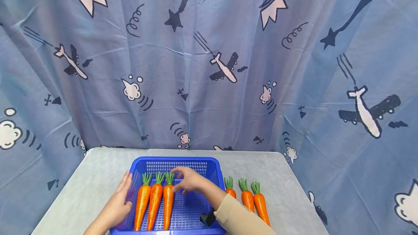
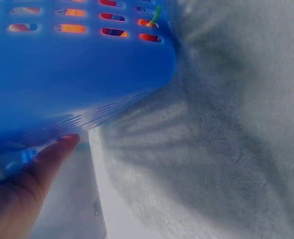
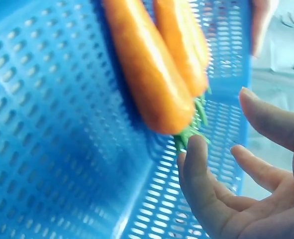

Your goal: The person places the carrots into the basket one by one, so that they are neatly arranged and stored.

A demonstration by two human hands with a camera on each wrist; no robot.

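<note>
Three orange carrots with green tops lie side by side in a blue plastic basket (image 1: 192,213): a left carrot (image 1: 142,202), a middle carrot (image 1: 155,200) and a right carrot (image 1: 168,202). My right hand (image 1: 191,180) is over the basket beside the right carrot, its fingers spread and holding nothing. In the right wrist view, fingertips (image 3: 196,147) overlap the green top of the nearest carrot (image 3: 149,69). Against the basket's left wall rests my left hand (image 1: 119,204), fingers straight along the outside. The left wrist view shows a thumb (image 2: 52,159) close under the basket wall (image 2: 77,74).
To the basket's right, three more carrots (image 1: 247,197) lie on the grey table (image 1: 287,191), partly covered by the right sleeve (image 1: 240,215). A black device (image 1: 208,218) sits at the right wrist. Behind the table hangs a blue patterned curtain (image 1: 196,119).
</note>
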